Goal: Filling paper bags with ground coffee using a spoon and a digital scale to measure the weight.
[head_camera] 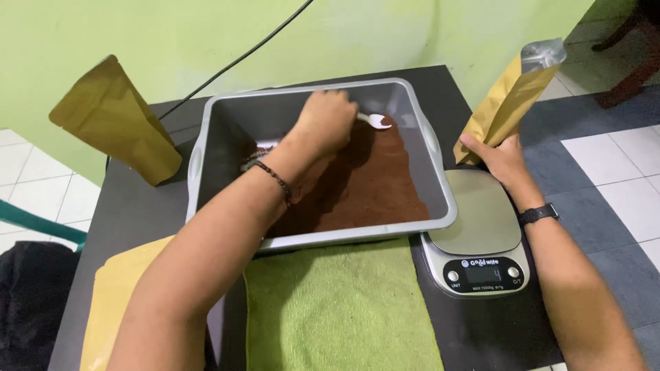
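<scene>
Head view: left hand (328, 122) closed around a white spoon (375, 121), bowl of it resting on brown powder (364, 182) heaped toward the right side of a grey plastic tray (440, 175) near the table's (130, 206) far edge. Right hand (500, 159) wrapped around the foot of a gold pouch (512, 103), upright, open-mouthed, just beyond a steel-topped kitchen scale (478, 230) at the right edge. Likely spills: fine, loose powder sliding off the shallow spoon between tray and pouch; narrow, floppy pouch mouth folding shut. Second gold pouch (113, 120) standing at the far left corner; fuzzy green cloth (340, 309) along the near edge.
</scene>
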